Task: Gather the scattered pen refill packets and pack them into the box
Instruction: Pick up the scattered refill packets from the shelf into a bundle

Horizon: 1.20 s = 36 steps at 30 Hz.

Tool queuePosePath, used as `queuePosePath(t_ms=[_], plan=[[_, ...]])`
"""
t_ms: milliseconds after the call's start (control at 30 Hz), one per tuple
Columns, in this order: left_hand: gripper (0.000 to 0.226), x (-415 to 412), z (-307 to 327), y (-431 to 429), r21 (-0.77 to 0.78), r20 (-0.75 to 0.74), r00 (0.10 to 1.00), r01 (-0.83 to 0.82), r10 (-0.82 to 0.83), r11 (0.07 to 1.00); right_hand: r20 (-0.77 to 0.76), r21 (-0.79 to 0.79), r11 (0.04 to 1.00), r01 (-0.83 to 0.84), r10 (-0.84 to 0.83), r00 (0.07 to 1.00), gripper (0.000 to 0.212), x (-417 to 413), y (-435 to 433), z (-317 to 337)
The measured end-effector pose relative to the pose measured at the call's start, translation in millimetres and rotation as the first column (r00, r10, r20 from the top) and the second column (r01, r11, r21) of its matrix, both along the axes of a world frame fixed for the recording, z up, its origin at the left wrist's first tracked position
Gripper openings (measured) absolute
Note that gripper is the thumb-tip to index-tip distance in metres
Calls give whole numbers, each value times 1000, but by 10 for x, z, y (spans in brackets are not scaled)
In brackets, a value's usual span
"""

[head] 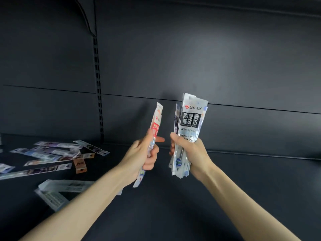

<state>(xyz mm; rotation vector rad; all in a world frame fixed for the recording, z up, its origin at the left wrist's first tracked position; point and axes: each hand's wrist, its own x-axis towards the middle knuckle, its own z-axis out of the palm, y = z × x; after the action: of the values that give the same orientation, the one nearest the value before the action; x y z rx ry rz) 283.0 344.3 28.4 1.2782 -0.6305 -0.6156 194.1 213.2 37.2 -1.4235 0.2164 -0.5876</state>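
My left hand [145, 154] grips one upright refill packet [156, 121] with a red and white label, held edge-on above the shelf. Just to its right, my right hand [190, 153] grips a bundle of several refill packets [190, 119], its front one white with a black label and a red heart logo. The two hands are close but apart. More refill packets [52, 153] lie scattered on the dark shelf at the left, and a few pale ones [57, 190] lie partly under my left forearm. No box is in view.
The dark shelf surface [225, 171] runs across the lower frame, backed by a dark rear panel [191, 58]. A slotted upright [97, 75] stands at the left of centre. An orange hang tag [80, 165] lies among the scattered packets.
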Motion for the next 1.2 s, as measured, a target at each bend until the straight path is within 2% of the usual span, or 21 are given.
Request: queuePosePath(t_ms=[133,300,433,533,700,833,1067,1133,1200], plan=[[58,28,-100,43,29,-61,992,113,-111,993,-31,-61,998,27,-29,999,19,58,-25,-67],[49,-11,-128,29,39,32,997,70,-71,997,-69,-53,997,55,-58,996,18,54,-50,-166],[33,-45,-169,33,72,58,995,80,-84,994,-33,-10,999,36,-37,999,12,25,-30,-167],[22,-62,-200,21,99,130,984,107,-120,989,20,9,999,38,-39,999,11,17,-2,-149],[15,-23,-171,79,130,292,943,123,-157,984,61,39,986,162,-164,984,13,-18,-12,-109],[13,31,-177,108,158,301,947,67,-113,985,81,72,970,232,-238,968,12,-40,-74,-111],[21,-13,-199,74,14,256,959,-127,119,992,62,93,995,19,-25,998,15,-34,32,-180],[23,-34,-210,62,18,279,952,-134,124,991,61,128,992,-12,4,998,19,-17,62,-195],[23,-49,-210,61,38,268,960,-93,79,995,55,136,990,31,-39,998,20,-6,32,-203]])
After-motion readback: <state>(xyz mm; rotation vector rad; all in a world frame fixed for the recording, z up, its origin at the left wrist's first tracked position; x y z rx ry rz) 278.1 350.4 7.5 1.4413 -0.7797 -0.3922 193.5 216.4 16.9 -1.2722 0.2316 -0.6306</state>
